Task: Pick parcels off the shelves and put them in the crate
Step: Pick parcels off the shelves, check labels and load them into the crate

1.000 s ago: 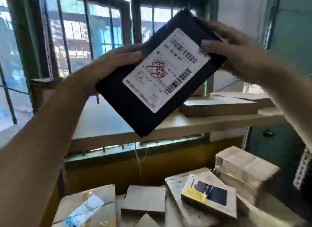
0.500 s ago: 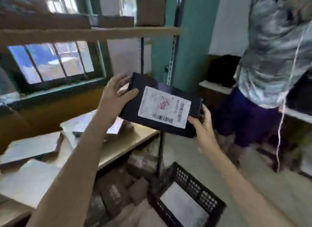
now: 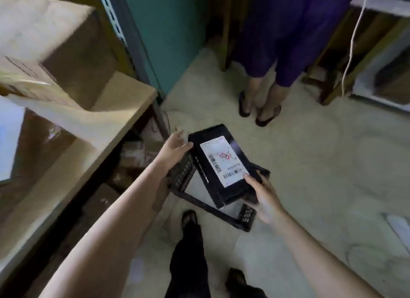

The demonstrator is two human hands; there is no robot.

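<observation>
I hold the black parcel [image 3: 221, 164], label up, directly above the black crate [image 3: 241, 218] on the floor; my right hand [image 3: 264, 198] grips its near end, thumb on the label, while my left hand [image 3: 174, 148] is spread open, palm just touching the far left edge. In my judgement delivery is nearly complete: only lowering and release remain. Cardboard boxes [image 3: 55, 53] remain on the shelf [image 3: 119, 111] unpicked.

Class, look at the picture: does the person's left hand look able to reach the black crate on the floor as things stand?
Probably yes. The left hand is open at the far corner of the black parcel, directly over the black crate side wall, with nothing between them.
</observation>
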